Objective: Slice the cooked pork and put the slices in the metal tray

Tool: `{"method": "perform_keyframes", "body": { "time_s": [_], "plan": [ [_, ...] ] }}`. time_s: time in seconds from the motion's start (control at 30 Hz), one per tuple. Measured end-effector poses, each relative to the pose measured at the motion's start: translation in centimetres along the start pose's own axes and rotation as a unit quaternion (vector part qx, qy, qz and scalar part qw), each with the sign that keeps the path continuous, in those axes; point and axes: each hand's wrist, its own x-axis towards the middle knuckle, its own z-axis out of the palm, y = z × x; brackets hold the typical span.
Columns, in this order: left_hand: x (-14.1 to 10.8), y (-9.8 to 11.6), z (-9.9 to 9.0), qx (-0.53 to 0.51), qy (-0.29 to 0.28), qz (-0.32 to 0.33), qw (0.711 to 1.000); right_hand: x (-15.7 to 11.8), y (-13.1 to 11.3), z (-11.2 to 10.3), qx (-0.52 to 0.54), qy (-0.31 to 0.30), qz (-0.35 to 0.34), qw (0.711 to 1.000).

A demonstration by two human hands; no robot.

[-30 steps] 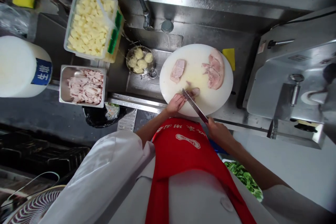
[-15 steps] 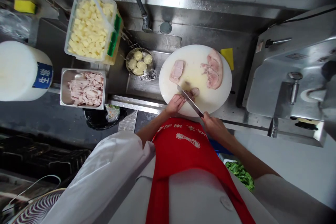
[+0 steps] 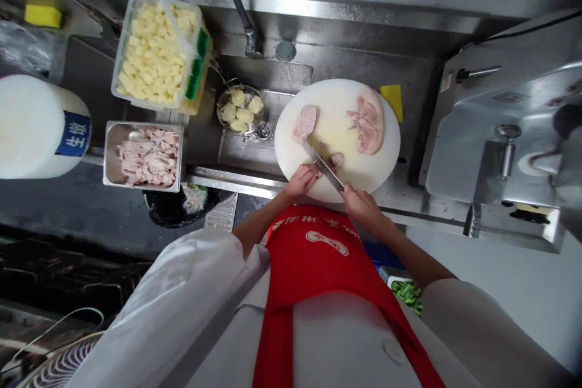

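My right hand [image 3: 361, 203] grips the handle of a long knife [image 3: 324, 167], whose blade slants up and left across the round white cutting board [image 3: 291, 163]. Close to the blade, my left hand [image 3: 304, 180] has its fingers closed on a piece of meat that is mostly hidden by the knife and fingers. A small bit of meat [image 3: 337, 160] lies just right of the blade. Near the knife's tip rests a pale block of meat [image 3: 305, 123]. A larger pink slab of meat [image 3: 371, 121] lies on the board's right side.
A metal pan of sliced meat [image 3: 150, 154] and a clear tub of diced potatoes [image 3: 157, 51] stand to the left. In the sink [image 3: 236, 154] sits a strainer with pale round pieces [image 3: 240, 110]. A metal slicing machine [image 3: 473, 151] stands right; a yellow sponge [image 3: 391, 102] lies beyond the board.
The knife and my right hand have shifted slightly left, towards my left hand. Less of the meat beside the blade shows now. My left hand stays nearly in place.
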Motion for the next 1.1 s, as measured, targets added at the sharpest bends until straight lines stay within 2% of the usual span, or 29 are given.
{"method": "perform_keyframes", "body": {
  "time_s": [0.17,0.23,0.33,0.47,0.57,0.63,0.73,0.9,1.0,1.1],
  "plan": [
    [0.1,-0.1,0.5,0.005,0.008,0.018,1.000,-5.0,2.1,0.3,0.005,-0.025,-0.007,1.000],
    [0.2,-0.1,0.6,0.001,0.001,0.011,1.000,-5.8,2.4,0.6,0.007,-0.048,-0.002,0.999],
    [0.3,0.0,0.5,-0.005,-0.005,-0.002,1.000,-4.4,1.7,1.2,0.017,-0.052,-0.005,0.998],
    [0.0,0.1,0.2,-0.001,0.005,0.000,1.000,-0.3,-0.5,1.5,0.011,-0.012,0.004,1.000],
    [-0.3,-0.1,0.0,0.008,0.012,0.012,1.000,1.2,-1.0,1.1,0.011,0.001,0.012,1.000],
    [-0.3,-0.2,0.0,0.011,0.011,0.026,1.000,0.7,-0.7,0.6,0.014,0.004,0.004,1.000],
    [-0.1,-0.4,0.2,0.016,-0.004,0.038,0.999,-1.6,0.4,0.3,0.007,0.002,-0.004,1.000],
    [0.0,-0.5,0.5,0.013,-0.031,0.015,0.999,-5.0,1.5,0.8,0.006,-0.039,0.003,0.999],
    [-0.2,-0.6,0.6,0.004,-0.032,0.006,0.999,-4.5,1.2,1.0,0.013,-0.048,0.007,0.999],
    [-0.3,-0.6,0.5,-0.004,-0.035,-0.005,0.999,-3.5,1.0,1.1,0.013,-0.028,-0.003,1.000]
  ]
}}
